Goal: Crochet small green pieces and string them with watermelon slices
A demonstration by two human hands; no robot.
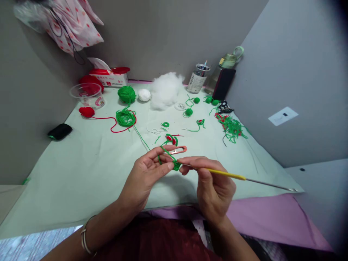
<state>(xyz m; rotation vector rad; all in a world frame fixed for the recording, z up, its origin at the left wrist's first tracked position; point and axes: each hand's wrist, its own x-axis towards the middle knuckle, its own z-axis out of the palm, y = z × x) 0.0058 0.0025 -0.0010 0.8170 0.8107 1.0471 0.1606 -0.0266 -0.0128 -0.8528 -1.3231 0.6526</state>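
Note:
My left hand pinches a small green crochet piece between thumb and fingers, with green yarn looped over its raised index finger. In my right hand is a crochet hook with a yellow grip and metal ends, held like a pen. Its left tip meets the green piece; the other end points to the right. Just behind the fingers lie orange-handled thread snips, partly hidden by my left hand, and red-and-green crocheted pieces. A green strand runs from a loose yarn coil toward my left hand.
Along the back stand a green yarn ball, white stuffing, a pen holder, a bottle and a phone. Yarn scraps lie at right. Leftward are a plastic tub, red yarn and a black object.

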